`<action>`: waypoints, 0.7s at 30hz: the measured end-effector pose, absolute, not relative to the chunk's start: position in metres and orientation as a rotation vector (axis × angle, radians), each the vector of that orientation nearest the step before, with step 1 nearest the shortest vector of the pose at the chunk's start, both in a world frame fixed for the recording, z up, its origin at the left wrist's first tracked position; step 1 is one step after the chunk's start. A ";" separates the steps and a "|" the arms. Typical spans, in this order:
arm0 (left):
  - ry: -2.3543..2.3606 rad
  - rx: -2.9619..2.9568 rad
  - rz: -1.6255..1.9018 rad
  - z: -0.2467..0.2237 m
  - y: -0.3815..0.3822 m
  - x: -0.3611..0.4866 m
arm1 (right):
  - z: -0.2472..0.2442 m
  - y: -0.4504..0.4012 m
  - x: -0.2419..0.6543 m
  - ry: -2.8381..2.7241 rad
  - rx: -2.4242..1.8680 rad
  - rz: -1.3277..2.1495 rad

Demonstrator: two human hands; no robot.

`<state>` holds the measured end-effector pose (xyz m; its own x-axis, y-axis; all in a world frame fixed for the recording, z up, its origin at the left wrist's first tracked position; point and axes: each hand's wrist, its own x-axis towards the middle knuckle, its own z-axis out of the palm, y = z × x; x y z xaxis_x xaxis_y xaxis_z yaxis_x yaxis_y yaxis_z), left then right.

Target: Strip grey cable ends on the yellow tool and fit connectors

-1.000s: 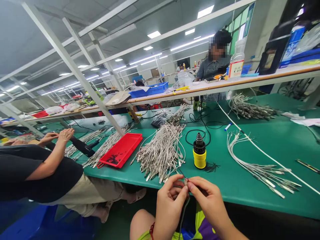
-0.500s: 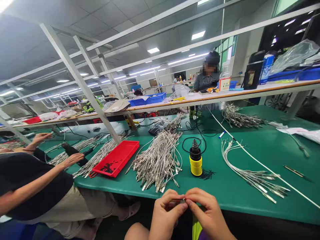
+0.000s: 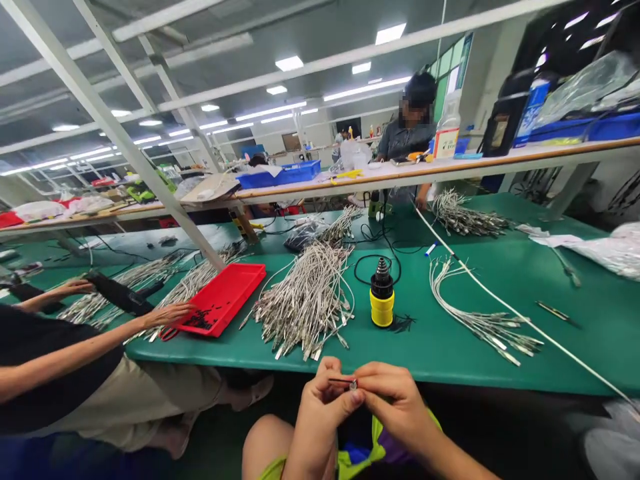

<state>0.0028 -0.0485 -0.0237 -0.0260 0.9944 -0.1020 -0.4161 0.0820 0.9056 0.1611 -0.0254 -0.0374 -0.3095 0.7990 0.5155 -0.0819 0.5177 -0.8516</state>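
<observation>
My left hand (image 3: 320,408) and my right hand (image 3: 395,395) meet in front of the bench's near edge, fingertips pinched together. Between them is a small shiny metal piece (image 3: 353,385), mostly covered by the fingers; its exact kind cannot be made out. A thin dark strip (image 3: 340,381) lies across the left fingers and reaches toward it. Beyond my hands on the green bench lies a large heap of pale cables with metal plugs (image 3: 305,303). To its right stands a yellow and black heat-gun-like tool (image 3: 383,300), nozzle up, beside some thin black strips (image 3: 403,323).
On the left, a co-worker's hand (image 3: 173,315) is at a red tray (image 3: 243,280) of small black pieces. A smaller cable bunch (image 3: 485,327), a long white cable (image 3: 500,300) and tweezers (image 3: 553,310) lie right. A shelf (image 3: 320,190) crosses above the bench.
The view has shifted slightly. My hands stay pinched together, and the dark strip shows more clearly. The co-worker's near hand has moved right to the red tray.
</observation>
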 end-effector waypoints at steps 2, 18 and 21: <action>0.924 0.714 1.349 -0.019 -0.052 0.004 | -0.040 -0.027 0.160 -1.678 -0.621 0.944; 0.835 0.489 1.303 -0.020 -0.050 -0.001 | -0.032 -0.027 0.155 -2.004 -0.738 1.124; 0.842 0.489 1.314 -0.019 -0.050 0.001 | -0.037 -0.032 0.156 -1.954 -0.783 1.225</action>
